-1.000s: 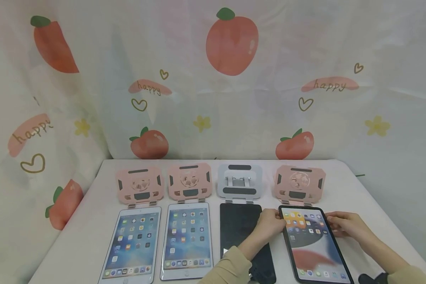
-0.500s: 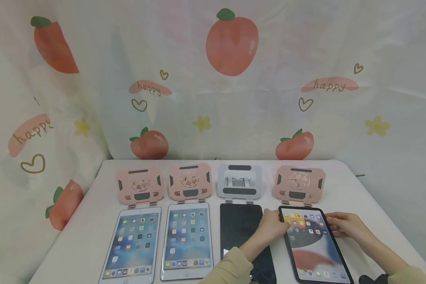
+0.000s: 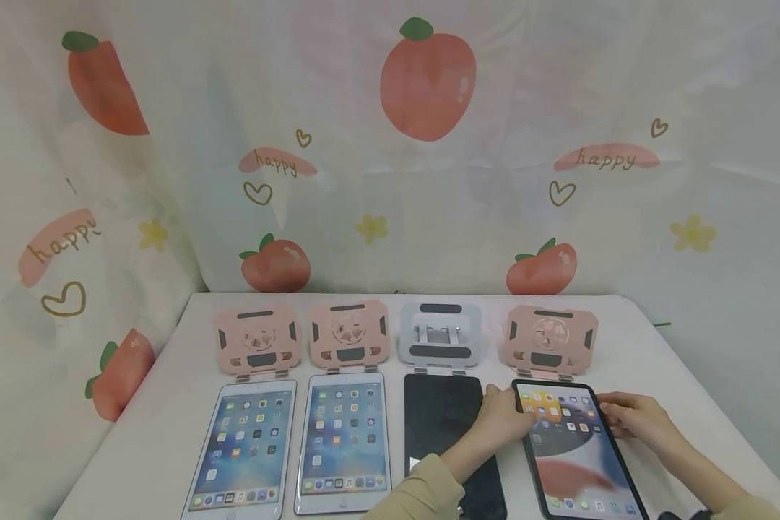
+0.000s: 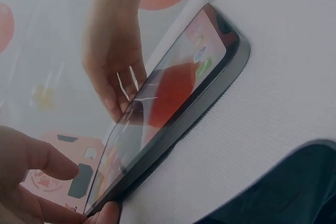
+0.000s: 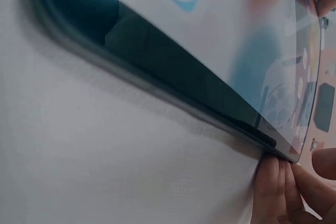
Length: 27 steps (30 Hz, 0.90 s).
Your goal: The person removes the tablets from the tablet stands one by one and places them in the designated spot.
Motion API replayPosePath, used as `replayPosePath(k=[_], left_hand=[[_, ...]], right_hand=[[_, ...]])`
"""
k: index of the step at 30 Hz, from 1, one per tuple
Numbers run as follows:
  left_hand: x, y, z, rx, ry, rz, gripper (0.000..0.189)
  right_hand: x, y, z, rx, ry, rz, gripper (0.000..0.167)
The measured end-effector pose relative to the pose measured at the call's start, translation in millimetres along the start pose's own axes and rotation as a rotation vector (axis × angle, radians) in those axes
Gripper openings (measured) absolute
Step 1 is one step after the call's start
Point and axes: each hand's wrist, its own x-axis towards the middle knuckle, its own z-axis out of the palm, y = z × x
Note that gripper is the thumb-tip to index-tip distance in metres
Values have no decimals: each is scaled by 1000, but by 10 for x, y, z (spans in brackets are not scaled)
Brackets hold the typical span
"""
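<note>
A black-framed tablet (image 3: 575, 462) with its screen lit lies at the right, its far end just below a pink tablet stand (image 3: 549, 339). My left hand (image 3: 502, 419) holds its left edge near the far corner, thumb over the rim. On the opposite edge, my right hand (image 3: 643, 425) holds the tablet, fingertips at the far right corner. The left wrist view shows fingers of the left hand (image 4: 31, 182) around the tablet's corner. Seen from the right wrist, fingers of the right hand (image 5: 286, 192) meet the frame's lower side, the far hand partly in view.
Two white tablets (image 3: 243, 448) (image 3: 344, 440) lie face up at the left, and a dark tablet (image 3: 438, 412) lies under my left forearm. Two more pink stands (image 3: 258, 338) (image 3: 349, 334) and a grey-blue stand (image 3: 440, 334) line the back of the white table (image 3: 136, 462).
My left hand has shifted slightly right, its thumb coming farther over the tablet's left rim. The right hand keeps its place on the other edge. The whole head view has drifted slightly.
</note>
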Motion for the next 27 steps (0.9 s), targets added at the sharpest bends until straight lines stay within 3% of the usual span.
replayPosePath(k=[6, 11, 18, 27], left_hand=[[-16, 25, -19, 32, -20, -38, 44], [-37, 30, -61, 56, -44, -34, 50], [-78, 55, -205, 81, -56, 22, 53], [-146, -21, -429, 91, -7, 93, 50]], right_hand=[[11, -24, -31, -11, 10, -35, 49], [23, -69, -58, -19, 25, -76, 47], [129, -98, 26, -49, 72, -146, 44], [335, -17, 200, -148, 184, -270, 42]])
